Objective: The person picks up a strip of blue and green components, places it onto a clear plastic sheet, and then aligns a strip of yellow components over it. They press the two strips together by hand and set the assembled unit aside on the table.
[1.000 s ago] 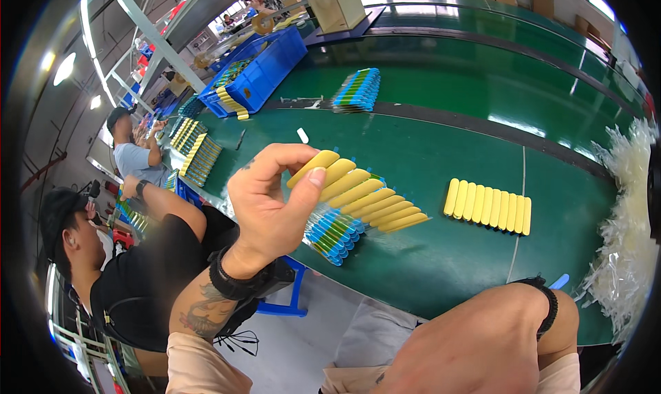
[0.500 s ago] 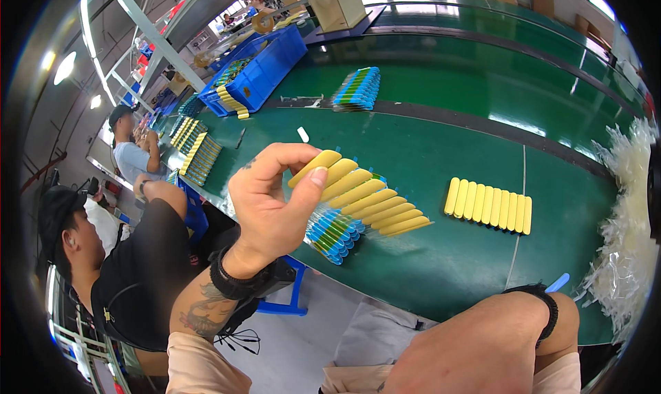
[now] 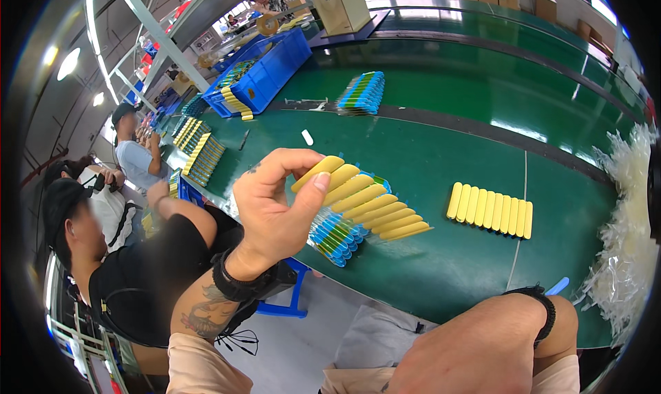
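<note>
My left hand (image 3: 275,208) is raised over the near edge of the green table and pinches a fanned row of yellow tubes (image 3: 365,204) between thumb and fingers. Beneath the fan lies a stack of blue and green tubes (image 3: 337,237) on the table. A second flat row of yellow tubes (image 3: 490,209) rests to the right. My right forearm (image 3: 482,353), with a black wristband, crosses the lower edge; the hand itself is out of sight.
A heap of clear plastic bags (image 3: 623,235) lies at the right. Another bundle of blue-green tubes (image 3: 361,94) sits on the conveyor belt (image 3: 482,70). Blue crates (image 3: 265,67) stand farther left. Seated people (image 3: 131,256) work along the left side.
The person seated at my left has shifted slightly. My left hand and its fan of yellow tubes have held almost still.
</note>
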`<state>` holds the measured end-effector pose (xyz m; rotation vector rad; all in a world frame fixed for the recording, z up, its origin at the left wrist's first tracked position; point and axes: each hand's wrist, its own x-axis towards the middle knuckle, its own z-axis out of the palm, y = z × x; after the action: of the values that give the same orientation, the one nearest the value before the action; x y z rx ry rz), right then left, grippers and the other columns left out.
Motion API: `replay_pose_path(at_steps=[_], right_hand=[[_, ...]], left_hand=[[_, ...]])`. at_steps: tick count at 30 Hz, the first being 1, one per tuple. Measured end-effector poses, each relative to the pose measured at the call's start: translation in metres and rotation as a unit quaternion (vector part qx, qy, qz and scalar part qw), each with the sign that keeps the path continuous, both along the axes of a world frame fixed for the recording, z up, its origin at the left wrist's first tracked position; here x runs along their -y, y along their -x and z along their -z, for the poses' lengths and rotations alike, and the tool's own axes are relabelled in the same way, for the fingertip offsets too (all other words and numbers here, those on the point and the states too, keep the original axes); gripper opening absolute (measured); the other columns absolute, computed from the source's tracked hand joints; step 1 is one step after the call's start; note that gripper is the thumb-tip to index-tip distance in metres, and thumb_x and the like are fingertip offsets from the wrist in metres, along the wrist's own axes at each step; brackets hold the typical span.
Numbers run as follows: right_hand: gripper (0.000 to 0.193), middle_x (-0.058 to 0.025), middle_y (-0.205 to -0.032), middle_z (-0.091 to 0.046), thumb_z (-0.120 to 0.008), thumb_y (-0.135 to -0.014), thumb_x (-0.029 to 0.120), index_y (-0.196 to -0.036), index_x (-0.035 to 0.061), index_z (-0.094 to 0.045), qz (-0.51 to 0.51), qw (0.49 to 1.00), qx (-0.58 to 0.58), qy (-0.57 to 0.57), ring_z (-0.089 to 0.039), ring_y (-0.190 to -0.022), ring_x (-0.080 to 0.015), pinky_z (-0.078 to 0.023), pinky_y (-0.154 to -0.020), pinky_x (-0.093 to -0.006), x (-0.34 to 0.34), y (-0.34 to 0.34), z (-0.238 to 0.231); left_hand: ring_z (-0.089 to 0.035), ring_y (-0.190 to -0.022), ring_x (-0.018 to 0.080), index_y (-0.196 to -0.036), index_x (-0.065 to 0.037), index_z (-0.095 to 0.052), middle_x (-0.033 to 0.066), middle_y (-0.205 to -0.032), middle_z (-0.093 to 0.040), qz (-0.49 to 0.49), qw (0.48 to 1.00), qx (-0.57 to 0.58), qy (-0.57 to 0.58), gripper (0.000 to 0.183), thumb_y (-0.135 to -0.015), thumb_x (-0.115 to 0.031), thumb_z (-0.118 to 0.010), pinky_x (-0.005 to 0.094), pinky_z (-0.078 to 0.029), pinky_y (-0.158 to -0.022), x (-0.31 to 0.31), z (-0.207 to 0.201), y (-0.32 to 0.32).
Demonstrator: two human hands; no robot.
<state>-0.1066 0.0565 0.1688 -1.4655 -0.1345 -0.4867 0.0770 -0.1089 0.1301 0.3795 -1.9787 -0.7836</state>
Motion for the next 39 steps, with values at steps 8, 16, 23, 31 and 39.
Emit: replay_pose_path(at_steps=[8,16,23,31,39], right_hand=[[0.05,-0.0236,-0.078,-0.064,-0.076,-0.083,0.046,-0.084,-0.0018,-0.061,-0.008,0.999,-0.039,0.036,-0.064,-0.078,-0.0437,-0.047,-0.065,-0.0464,0.0,-0.003,-0.003],[0.038,-0.0177,-0.085,-0.064,-0.064,-0.091,0.038,-0.091,0.0001,-0.059,-0.001,0.982,-0.18,0.06,-0.064,-0.077,-0.0359,-0.049,-0.061,-0.0399,0.011,-0.019,0.044],[0.099,-0.0141,-0.089,-0.062,-0.021,-0.079,0.091,-0.097,-0.0006,-0.055,-0.127,0.956,-0.049,-0.262,-0.065,-0.079,-0.0263,-0.052,-0.052,-0.0344,0.04,-0.025,0.086],[0.111,-0.0192,-0.089,-0.06,-0.015,-0.072,0.099,-0.093,-0.0029,-0.052,-0.119,0.946,-0.032,-0.298,-0.066,-0.08,-0.0304,-0.055,-0.049,-0.0348,0.039,-0.033,0.102],[0.112,-0.0224,-0.092,-0.057,-0.015,-0.074,0.098,-0.091,-0.0072,-0.05,-0.117,0.955,-0.015,-0.274,-0.064,-0.081,-0.0312,-0.057,-0.052,-0.0359,0.041,-0.033,0.099]], left_hand=[[-0.058,-0.078,0.0096,-0.101,0.004,-0.068,0.0058,-0.09,-0.069,-0.003,1.0,0.001,-0.001,0.017,-0.085,0.004,-0.07,0.0245,-0.047,-0.073,0.0,0.0,-0.001],[-0.059,-0.079,0.0097,-0.102,0.003,-0.068,0.0063,-0.091,-0.069,0.004,1.0,0.006,0.013,0.017,-0.085,0.004,-0.07,0.0244,-0.048,-0.074,0.002,-0.001,0.001],[-0.061,-0.081,0.0109,-0.102,0.005,-0.068,0.0089,-0.092,-0.069,-0.005,1.0,0.003,-0.011,0.016,-0.086,0.003,-0.068,0.0251,-0.048,-0.075,0.003,0.001,-0.003],[-0.06,-0.083,0.0113,-0.103,0.006,-0.067,0.009,-0.093,-0.068,0.001,1.0,-0.005,-0.029,0.016,-0.087,0.003,-0.068,0.0254,-0.048,-0.076,-0.002,0.0,-0.009],[-0.061,-0.085,0.0119,-0.102,0.005,-0.066,0.0103,-0.096,-0.068,-0.01,0.999,-0.035,-0.023,0.016,-0.086,0.005,-0.066,0.026,-0.048,-0.078,-0.01,0.0,-0.041]])
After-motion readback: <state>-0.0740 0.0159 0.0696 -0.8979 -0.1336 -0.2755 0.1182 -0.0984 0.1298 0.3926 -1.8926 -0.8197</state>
